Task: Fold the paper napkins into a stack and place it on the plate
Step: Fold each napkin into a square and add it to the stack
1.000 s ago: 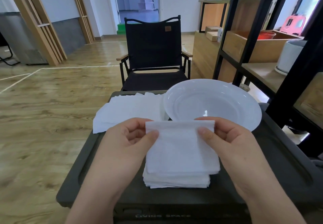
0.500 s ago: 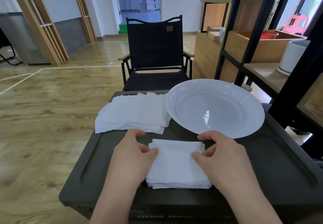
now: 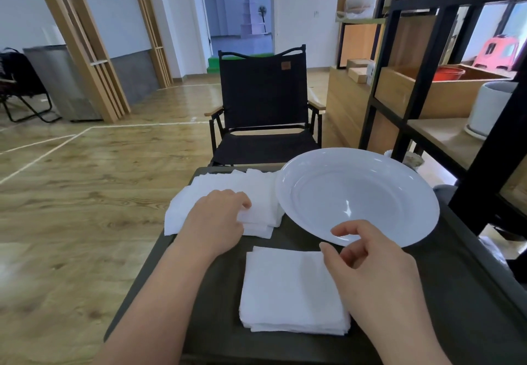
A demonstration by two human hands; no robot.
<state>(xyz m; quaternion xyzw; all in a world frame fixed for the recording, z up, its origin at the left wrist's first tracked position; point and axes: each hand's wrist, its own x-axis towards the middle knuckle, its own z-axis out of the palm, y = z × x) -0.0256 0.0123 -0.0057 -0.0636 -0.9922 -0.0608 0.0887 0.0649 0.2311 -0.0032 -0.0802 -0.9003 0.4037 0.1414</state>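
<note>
Rested the left hand (image 3: 215,218) palm-down on the loose pile of unfolded white paper napkins (image 3: 228,193), fingers (image 3: 242,200) curled at the pile's near right corner, apparently pinching up the top sheet; could not tell whether a sheet was truly gripped, since the fingertips hid the edge. Likely placed there to peel off the next napkin for folding.

Hovered the right hand (image 3: 370,265) loosely open above the far right corner of the squared stack of folded white napkins (image 3: 288,290), thumb and forefinger apart and holding nothing. Lay just under and to the left of those fingers, that stack, flat on the dark grey desk (image 3: 456,307), edges roughly aligned so further sheets could go on top.

Sat just beyond the right fingertips, the wide round white plate (image 3: 399,171), bare, close enough for a short transfer. Judged the stacking unfinished while unfolded sheets remained under the left fingers.
</note>
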